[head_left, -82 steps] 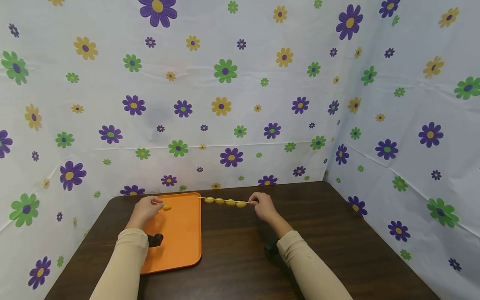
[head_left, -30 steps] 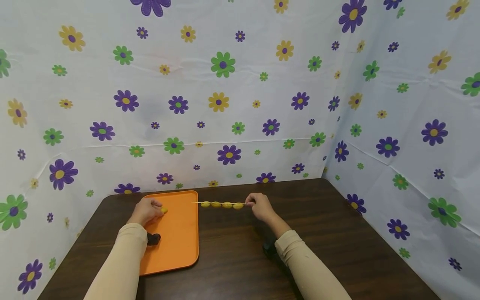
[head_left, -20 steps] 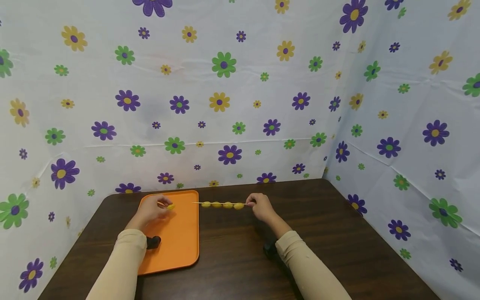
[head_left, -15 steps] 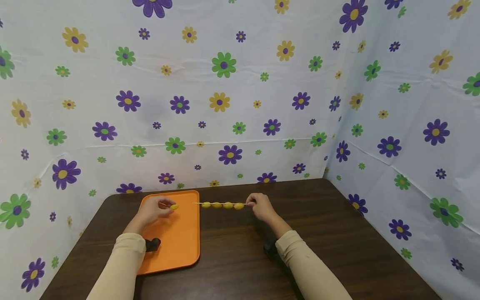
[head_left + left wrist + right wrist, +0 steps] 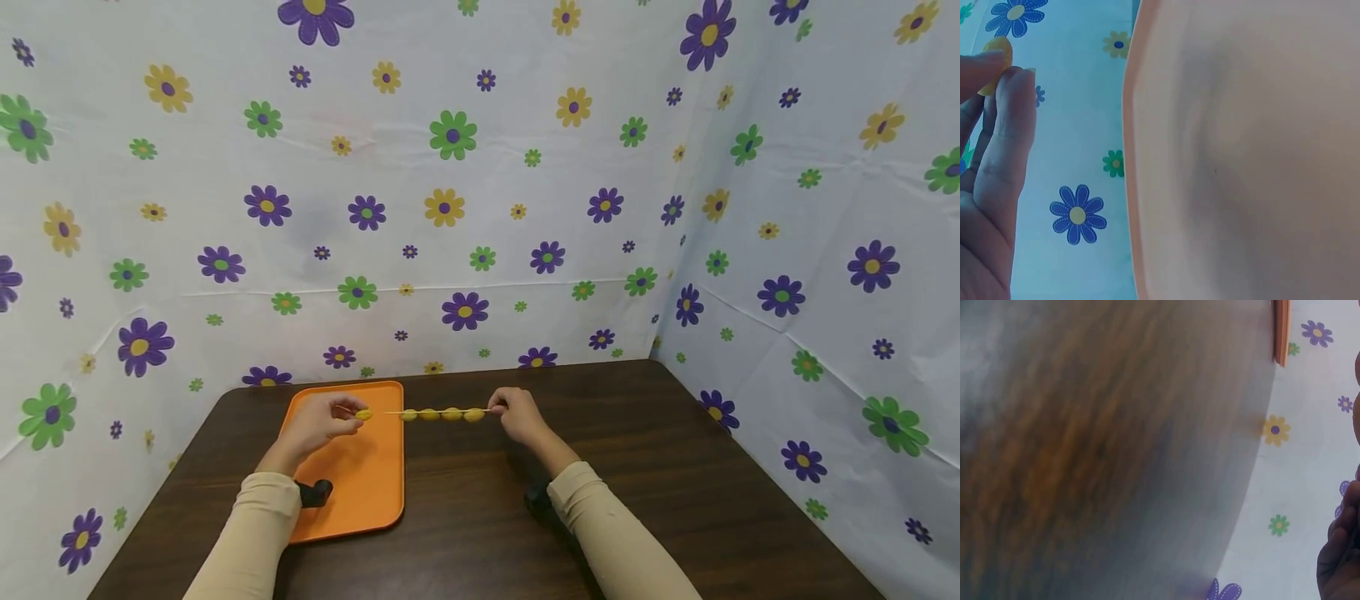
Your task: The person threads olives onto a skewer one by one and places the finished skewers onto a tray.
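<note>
In the head view my left hand (image 5: 317, 427) pinches a small yellow oval piece (image 5: 363, 414) above the orange tray (image 5: 367, 487). The left wrist view shows that piece (image 5: 1001, 49) between thumb and fingertips. My right hand (image 5: 519, 415) pinches the right end of a thin skewer (image 5: 393, 412), held level over the table. Several similar yellow pieces (image 5: 452, 414) are threaded along it. Its bare left tip points at the piece in my left hand, a short gap away. Only part of my right hand (image 5: 1341, 550) shows in the right wrist view.
The tray lies at the left on a dark wooden table (image 5: 480, 517). A white flowered cloth (image 5: 480, 358) stands behind the table and along its right side. Dark straps with cameras (image 5: 317, 493) sit at both wrists.
My left hand dipped to the tray, lifted with the yellow piece, and has moved right to near the skewer's tip. My right hand and the skewer have shifted only slightly.
</note>
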### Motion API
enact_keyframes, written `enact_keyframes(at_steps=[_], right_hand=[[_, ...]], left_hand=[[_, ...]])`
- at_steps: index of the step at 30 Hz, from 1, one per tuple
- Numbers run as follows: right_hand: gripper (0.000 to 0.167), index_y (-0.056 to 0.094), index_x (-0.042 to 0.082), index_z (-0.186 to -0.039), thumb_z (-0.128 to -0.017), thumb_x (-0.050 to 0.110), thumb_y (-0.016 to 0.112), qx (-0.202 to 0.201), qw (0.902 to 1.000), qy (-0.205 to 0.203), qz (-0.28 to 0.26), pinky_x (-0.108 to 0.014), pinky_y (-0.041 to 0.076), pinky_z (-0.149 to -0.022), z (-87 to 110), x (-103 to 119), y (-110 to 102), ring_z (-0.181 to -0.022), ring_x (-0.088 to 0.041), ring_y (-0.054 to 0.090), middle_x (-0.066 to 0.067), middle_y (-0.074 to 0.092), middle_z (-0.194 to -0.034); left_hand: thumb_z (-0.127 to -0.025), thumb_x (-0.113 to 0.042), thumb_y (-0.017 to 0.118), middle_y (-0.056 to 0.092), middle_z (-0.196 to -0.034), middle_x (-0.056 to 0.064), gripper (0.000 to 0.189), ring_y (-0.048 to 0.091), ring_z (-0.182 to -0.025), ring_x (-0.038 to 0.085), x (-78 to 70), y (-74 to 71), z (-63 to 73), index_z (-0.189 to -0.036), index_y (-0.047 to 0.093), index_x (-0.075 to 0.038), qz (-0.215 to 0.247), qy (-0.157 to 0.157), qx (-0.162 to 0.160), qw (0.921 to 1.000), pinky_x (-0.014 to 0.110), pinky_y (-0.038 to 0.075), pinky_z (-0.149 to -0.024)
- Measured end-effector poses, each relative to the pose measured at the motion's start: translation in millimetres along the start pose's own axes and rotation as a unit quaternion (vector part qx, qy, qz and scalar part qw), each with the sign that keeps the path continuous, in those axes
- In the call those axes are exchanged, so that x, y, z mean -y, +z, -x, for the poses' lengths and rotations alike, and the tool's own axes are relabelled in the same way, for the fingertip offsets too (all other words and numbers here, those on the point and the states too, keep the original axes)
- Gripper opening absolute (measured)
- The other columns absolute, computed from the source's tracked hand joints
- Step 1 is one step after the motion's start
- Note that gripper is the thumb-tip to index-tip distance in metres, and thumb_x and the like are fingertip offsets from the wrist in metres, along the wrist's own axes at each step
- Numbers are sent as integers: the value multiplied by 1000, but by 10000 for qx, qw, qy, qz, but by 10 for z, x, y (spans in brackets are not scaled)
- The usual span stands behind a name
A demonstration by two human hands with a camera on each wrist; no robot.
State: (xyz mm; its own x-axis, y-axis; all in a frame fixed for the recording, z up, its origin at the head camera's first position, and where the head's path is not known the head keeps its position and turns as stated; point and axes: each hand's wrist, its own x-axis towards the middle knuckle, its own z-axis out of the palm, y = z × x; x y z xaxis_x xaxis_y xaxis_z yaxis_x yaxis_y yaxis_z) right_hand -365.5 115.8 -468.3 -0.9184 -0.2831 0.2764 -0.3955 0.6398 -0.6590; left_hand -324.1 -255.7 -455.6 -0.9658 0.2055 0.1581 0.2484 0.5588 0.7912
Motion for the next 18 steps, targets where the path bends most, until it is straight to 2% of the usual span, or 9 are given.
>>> enact_keyframes(at_steps=[5, 12, 18], right_hand=[[10, 70, -1, -88, -94, -6, 65, -76, 9999, -54, 108, -36, 53, -72, 5, 32, 25, -75, -19, 55, -10, 68, -86], [13, 69, 0, -83, -90, -10, 67, -210, 9981, -463, 353, -34, 52, -66, 15, 28, 59, -72, -17, 55, -5, 66, -80], [15, 69, 1, -83, -90, -12, 66, -210, 9978, -482, 412, -33, 51, -67, 29, 20, 75, -72, -17, 53, -4, 64, -80]], left_hand=[[-89, -4, 75, 71, -100, 11, 22, 66, -91, 23, -31, 37, 9, -110, 71, 2, 230, 103, 114, 9996, 28, 58, -75], [-89, -3, 75, 71, -99, 11, 21, 66, -91, 24, -51, 80, 28, -110, 71, 1, 351, 179, 189, 9990, 27, 57, -74], [-88, -3, 76, 71, -100, 12, 22, 66, -91, 25, -56, 75, 59, -110, 71, 1, 386, 180, 161, 9990, 28, 58, -74]])
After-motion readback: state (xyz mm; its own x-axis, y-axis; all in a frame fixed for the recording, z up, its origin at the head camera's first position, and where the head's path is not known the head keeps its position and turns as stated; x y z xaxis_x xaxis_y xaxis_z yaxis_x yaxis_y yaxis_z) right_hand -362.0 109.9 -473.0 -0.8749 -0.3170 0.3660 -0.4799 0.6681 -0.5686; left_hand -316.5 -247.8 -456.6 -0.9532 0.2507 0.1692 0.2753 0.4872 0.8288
